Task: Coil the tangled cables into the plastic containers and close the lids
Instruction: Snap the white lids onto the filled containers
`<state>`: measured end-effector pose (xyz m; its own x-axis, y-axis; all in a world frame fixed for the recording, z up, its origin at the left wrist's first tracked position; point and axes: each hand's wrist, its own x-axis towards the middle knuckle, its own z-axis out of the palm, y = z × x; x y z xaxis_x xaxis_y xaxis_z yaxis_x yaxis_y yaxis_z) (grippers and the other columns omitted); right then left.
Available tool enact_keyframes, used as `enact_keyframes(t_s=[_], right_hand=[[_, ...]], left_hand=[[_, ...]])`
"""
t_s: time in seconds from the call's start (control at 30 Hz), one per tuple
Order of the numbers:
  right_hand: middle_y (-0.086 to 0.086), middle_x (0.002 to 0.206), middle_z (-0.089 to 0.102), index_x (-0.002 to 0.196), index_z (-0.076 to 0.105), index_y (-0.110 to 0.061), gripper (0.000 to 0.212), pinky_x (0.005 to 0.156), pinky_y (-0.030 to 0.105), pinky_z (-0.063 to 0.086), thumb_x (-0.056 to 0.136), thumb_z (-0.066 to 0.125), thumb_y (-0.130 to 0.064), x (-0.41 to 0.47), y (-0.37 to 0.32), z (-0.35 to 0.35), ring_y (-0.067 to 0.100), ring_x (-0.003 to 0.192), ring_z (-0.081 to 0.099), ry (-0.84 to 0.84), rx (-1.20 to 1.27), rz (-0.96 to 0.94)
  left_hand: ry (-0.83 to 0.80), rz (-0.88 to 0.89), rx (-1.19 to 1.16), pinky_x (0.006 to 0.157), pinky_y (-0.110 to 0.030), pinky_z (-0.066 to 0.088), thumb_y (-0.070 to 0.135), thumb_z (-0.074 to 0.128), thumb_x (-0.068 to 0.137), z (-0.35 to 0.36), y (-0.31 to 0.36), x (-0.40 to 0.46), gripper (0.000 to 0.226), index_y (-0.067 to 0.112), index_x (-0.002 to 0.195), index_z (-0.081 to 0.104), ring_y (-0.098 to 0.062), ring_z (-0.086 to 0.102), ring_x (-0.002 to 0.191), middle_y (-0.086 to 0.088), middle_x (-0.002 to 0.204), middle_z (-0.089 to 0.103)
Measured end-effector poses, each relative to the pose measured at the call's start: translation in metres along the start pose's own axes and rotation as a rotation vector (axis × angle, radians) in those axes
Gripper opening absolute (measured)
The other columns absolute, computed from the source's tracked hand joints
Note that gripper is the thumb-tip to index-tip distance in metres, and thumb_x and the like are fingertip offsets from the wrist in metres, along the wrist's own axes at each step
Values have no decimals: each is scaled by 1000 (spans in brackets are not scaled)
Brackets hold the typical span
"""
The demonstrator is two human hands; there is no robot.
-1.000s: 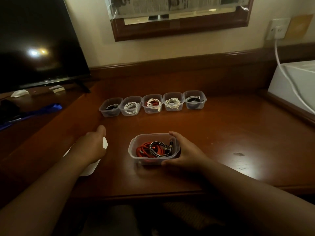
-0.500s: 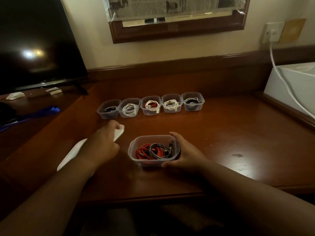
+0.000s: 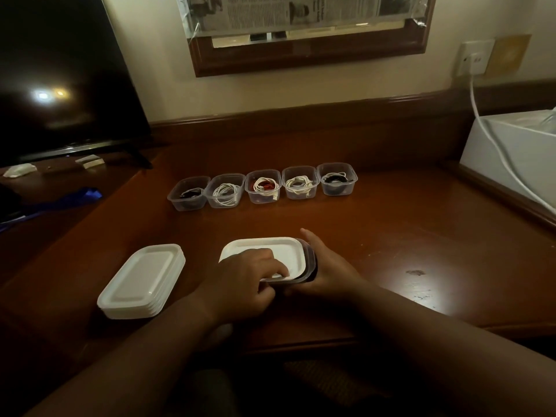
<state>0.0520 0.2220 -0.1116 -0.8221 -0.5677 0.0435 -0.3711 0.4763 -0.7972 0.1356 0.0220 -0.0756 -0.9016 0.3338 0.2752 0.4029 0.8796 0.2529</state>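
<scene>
A white lid (image 3: 270, 251) lies on top of the near plastic container (image 3: 310, 266), hiding the cables inside. My left hand (image 3: 243, 278) grips the lid's near edge, fingers curled onto its top. Around the container's right side my right hand (image 3: 328, 266) holds the wall, thumb at the far corner. A stack of white lids (image 3: 141, 281) sits to the left. Further back stands a row of several open containers (image 3: 261, 188), each with a coiled cable inside, white, black or red.
A dark TV screen (image 3: 60, 85) stands at the back left above a lower shelf with a blue item (image 3: 69, 197). A white appliance (image 3: 511, 155) with a white cord (image 3: 493, 139) from the wall socket sits at the right. The desk's front edge (image 3: 301, 344) runs below my hands.
My left hand lifted one lid from the stack and brought it right onto the near container. The red and black cables are now covered. My right hand stayed on the container.
</scene>
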Motion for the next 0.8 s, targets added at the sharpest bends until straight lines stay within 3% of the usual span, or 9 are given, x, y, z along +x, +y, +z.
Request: enact_keyframes(t_s=[0.2, 0.3, 0.33, 0.4, 0.47, 0.5, 0.57, 0.67, 0.8], right_hand=[[-6, 159, 32, 156, 17, -26, 113, 113, 35, 36, 70, 86, -49, 1, 3, 2, 16, 144, 33, 41, -65, -37], [-5, 158, 34, 155, 18, -25, 112, 110, 31, 38, 69, 86, -47, 2, 4, 1, 16, 141, 36, 45, -90, -47], [-4, 157, 35, 155, 18, -25, 113, 108, 30, 38, 68, 87, -47, 2, 5, 1, 16, 140, 38, 45, -95, -47], [-5, 156, 36, 156, 17, -25, 116, 107, 29, 38, 66, 88, -48, 2, 5, 1, 15, 139, 38, 48, -94, -45], [-5, 157, 35, 156, 15, -26, 117, 106, 29, 37, 66, 88, -48, 1, 5, 1, 16, 140, 37, 45, -84, -42], [-5, 157, 34, 156, 14, -26, 118, 107, 30, 38, 66, 87, -48, 1, 5, 1, 17, 141, 37, 40, -82, -42], [-5, 158, 32, 156, 11, -26, 119, 109, 34, 39, 67, 87, -48, 2, 5, 0, 17, 141, 35, 33, -80, -39], [-5, 160, 29, 157, 9, -26, 119, 110, 38, 39, 69, 85, -49, 2, 6, -1, 18, 143, 34, 26, -78, -37], [-5, 163, 18, 157, 6, -28, 112, 113, 41, 35, 76, 78, -53, 2, 8, -1, 19, 146, 27, -26, -84, -37]], left_hand=[[-20, -42, -137, 70, -21, 50, 24, 61, 83, 0, -3, 8, 25, 29, 105, 73, -6, 59, 84, 14, 90, 64], [72, -90, -231, 69, -22, 48, 25, 68, 85, -1, -5, 16, 19, 26, 104, 72, -9, 58, 82, 14, 89, 62], [124, -106, -202, 74, -24, 46, 34, 68, 84, -2, -6, 19, 23, 28, 105, 70, -8, 57, 87, 15, 95, 61], [98, -179, 23, 96, -35, 39, 64, 58, 79, -2, -11, 25, 53, 37, 124, 60, -7, 48, 116, 14, 124, 55], [-114, -274, 200, 114, -43, 20, 86, 41, 74, -1, -15, 29, 86, 41, 147, 34, -12, 22, 145, 13, 156, 30], [-208, -303, 217, 117, -45, 13, 91, 35, 73, 1, -15, 30, 95, 41, 153, 22, -12, 10, 150, 12, 162, 18], [-286, -325, 190, 120, -45, 9, 90, 33, 75, 5, -13, 33, 98, 38, 156, 11, -12, 4, 151, 11, 165, 10], [-248, -312, 178, 120, -45, 12, 86, 37, 78, 10, -12, 35, 95, 37, 156, 12, -13, 12, 149, 9, 163, 16], [-257, -301, 164, 123, -47, 3, 89, 29, 74, 14, -15, 35, 98, 37, 155, 10, -13, 10, 150, 9, 164, 14]])
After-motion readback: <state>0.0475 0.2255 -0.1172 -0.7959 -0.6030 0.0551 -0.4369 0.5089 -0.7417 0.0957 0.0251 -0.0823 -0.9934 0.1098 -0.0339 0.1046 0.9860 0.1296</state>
